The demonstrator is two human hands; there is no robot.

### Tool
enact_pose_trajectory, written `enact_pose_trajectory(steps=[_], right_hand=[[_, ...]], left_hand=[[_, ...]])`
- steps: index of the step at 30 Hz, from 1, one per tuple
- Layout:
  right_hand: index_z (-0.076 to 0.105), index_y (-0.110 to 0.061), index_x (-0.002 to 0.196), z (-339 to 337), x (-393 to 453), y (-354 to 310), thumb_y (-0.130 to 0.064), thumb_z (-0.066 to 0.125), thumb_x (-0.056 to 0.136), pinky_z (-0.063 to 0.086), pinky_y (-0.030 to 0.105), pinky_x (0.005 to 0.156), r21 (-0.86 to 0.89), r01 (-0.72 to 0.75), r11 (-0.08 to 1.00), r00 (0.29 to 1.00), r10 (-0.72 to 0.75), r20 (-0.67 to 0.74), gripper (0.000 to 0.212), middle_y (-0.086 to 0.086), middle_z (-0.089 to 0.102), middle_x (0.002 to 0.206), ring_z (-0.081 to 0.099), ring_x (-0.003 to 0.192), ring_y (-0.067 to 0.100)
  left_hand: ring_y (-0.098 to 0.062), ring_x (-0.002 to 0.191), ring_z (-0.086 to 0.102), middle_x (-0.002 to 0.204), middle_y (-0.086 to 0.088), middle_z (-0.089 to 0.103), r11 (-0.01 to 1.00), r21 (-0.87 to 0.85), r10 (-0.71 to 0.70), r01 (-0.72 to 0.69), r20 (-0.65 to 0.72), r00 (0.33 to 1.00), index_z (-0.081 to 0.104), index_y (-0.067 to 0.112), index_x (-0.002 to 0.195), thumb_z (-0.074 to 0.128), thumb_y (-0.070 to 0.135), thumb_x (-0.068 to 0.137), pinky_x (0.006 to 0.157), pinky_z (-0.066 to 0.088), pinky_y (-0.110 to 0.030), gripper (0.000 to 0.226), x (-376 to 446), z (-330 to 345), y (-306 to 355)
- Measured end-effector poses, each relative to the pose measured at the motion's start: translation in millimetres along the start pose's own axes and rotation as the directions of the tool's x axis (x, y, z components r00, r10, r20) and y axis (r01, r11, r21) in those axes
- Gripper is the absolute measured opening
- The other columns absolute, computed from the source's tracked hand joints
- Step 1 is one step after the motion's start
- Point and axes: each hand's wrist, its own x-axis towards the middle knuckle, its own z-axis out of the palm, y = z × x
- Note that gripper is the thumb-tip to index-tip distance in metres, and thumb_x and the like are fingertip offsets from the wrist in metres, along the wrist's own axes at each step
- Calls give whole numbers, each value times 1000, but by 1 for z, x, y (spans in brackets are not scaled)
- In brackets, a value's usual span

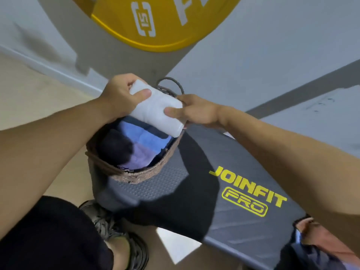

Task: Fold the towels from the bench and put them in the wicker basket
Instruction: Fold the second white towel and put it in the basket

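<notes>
A folded white towel point(155, 110) hangs just above the far side of the wicker basket point(136, 175). My left hand point(118, 94) grips its far left end, thumb on top. My right hand point(192, 112) pinches its right end. The brown basket stands on the left end of the grey bench point(194, 168). Inside the basket lie folded blue and lilac towels point(144, 141), partly in shadow. Crumpled dark and pink towels point(319, 242) lie on the bench at the lower right, partly behind my right forearm.
A yellow weight plate point(155, 22) on a grey frame stands behind the basket. My knee and a dark shoe point(109, 227) are at the lower left on the pale floor. The bench bears yellow JOINFIT PRO lettering point(249, 190).
</notes>
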Motion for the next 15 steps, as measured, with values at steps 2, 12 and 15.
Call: enact_pose_trajectory(steps=[2, 12, 15], right_hand=[[56, 3, 120, 4, 14, -3, -19, 60, 98, 56, 35, 74, 67, -80, 995, 991, 72, 116, 31, 12, 64, 97, 63, 84, 22], [48, -13, 129, 76, 45, 9, -23, 66, 94, 56, 25, 72, -100, -146, 984, 860, 176, 479, 40, 0, 60, 118, 62, 107, 17], [45, -14, 132, 83, 47, 6, -24, 68, 93, 57, 29, 78, -124, -187, 974, 826, 224, 518, 47, 1, 56, 129, 58, 117, 19]], left_hand=[[-30, 89, 58, 107, -26, 65, 993, 78, -89, 84, 70, 994, 65, -2, 104, 70, 24, 89, 80, 48, -41, 30, 9, -6, -14], [-17, 94, 62, 101, 5, 66, 895, 440, -310, 68, 505, 805, 71, 25, 97, 75, 26, 83, 77, 52, -29, 14, 10, -42, -58], [-17, 100, 61, 107, 5, 66, 862, 507, -290, -11, 510, 810, 72, 24, 103, 74, 27, 84, 79, 48, -27, 19, 7, -38, -61]])
